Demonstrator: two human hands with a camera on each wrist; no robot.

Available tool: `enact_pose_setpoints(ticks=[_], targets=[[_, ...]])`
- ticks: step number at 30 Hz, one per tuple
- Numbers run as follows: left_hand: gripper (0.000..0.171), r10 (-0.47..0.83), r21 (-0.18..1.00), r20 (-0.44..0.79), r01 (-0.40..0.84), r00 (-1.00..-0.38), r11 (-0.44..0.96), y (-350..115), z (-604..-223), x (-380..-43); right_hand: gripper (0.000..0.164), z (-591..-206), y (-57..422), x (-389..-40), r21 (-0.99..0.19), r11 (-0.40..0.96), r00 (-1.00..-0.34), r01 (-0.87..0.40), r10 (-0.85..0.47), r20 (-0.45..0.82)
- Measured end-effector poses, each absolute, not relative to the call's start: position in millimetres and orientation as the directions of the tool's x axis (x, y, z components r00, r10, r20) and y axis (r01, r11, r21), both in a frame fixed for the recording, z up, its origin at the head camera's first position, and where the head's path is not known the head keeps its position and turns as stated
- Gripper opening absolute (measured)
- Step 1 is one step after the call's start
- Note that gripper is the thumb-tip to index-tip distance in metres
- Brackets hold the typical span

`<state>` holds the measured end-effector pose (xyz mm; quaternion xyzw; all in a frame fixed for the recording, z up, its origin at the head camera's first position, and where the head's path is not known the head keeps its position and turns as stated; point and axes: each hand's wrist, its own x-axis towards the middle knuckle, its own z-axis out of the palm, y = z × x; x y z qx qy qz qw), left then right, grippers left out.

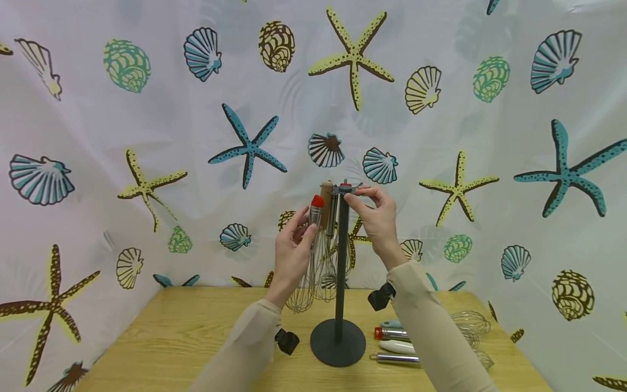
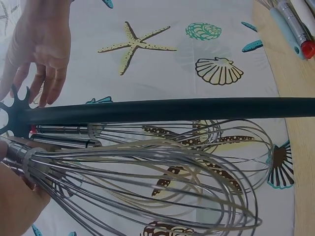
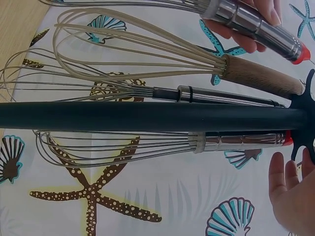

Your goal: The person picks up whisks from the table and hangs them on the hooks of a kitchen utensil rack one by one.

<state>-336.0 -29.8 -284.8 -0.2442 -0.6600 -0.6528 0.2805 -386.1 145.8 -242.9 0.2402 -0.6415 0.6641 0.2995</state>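
Note:
My left hand (image 1: 292, 247) grips the metal handle of a red-tipped whisk (image 1: 317, 204), held upright with its wires down, left of a dark utensil stand (image 1: 341, 261). The thumb and fingers of my right hand (image 1: 379, 218) pinch the hooked top of that stand. Beside the post hang a wooden-handled whisk (image 3: 261, 76), a slim metal-handled whisk (image 3: 221, 96) and another red-tipped whisk (image 3: 241, 141). In the left wrist view, the wires of the held whisk (image 2: 147, 172) overlap the hanging ones.
Right of the stand's round base (image 1: 338, 356), several whisks lie on the wooden table (image 1: 161, 337): one with a pale blue handle (image 1: 390, 324), a red-tipped one (image 1: 392, 333), a white-handled one (image 1: 397, 347) and a metal-handled one (image 1: 397, 359). A shell-and-starfish patterned sheet (image 1: 274, 98) surrounds the table.

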Motion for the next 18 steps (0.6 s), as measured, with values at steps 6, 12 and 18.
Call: enact_pose_setpoints(ticks=[6,12,18], targets=[[0.046,-0.062,0.731,0.681,0.682,-0.729,0.014,-26,-285,-344,0.025,-243,146,-388,-0.706,0.01,-0.703,-0.708,0.089,0.706],[0.048,-0.088,0.72,0.69,0.693,-0.719,-0.02,-23,-288,-356,0.025,-243,146,-389,-0.697,0.015,-0.694,-0.717,0.09,0.715],[0.047,-0.116,0.699,0.708,0.715,-0.696,-0.026,-18,-284,-355,0.024,-244,146,-389,-0.696,0.015,-0.692,-0.717,0.098,0.715]])
